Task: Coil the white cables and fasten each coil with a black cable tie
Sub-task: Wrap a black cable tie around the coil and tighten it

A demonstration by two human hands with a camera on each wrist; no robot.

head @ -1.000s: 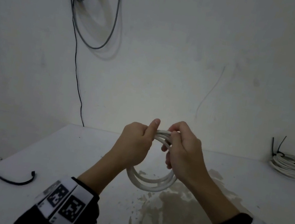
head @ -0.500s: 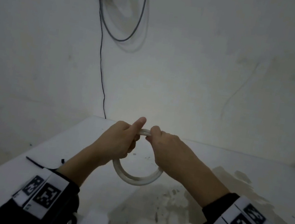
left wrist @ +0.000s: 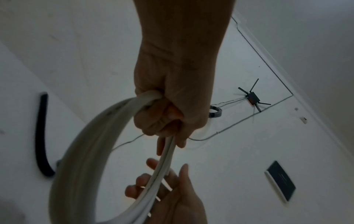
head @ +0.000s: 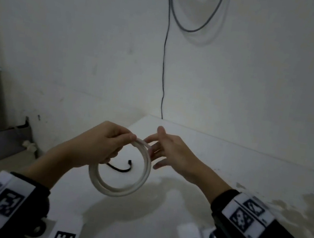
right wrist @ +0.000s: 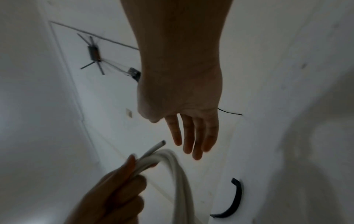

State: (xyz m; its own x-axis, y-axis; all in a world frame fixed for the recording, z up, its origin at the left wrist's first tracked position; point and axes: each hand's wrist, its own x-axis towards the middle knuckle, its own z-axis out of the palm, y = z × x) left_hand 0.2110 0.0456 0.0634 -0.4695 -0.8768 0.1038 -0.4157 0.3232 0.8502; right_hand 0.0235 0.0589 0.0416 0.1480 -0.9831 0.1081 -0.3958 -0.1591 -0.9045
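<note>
Left hand (head: 104,143) grips white cable coil (head: 119,187) (no readable labels); right hand (head: 169,152) spread, empty.

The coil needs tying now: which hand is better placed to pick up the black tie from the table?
Right. The right hand is open and free, while the left hand grips the white coil; the black cable tie lies below them.

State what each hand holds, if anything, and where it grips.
Left hand grips the white cable coil at its top, near the loose end; right hand holds nothing.
</note>
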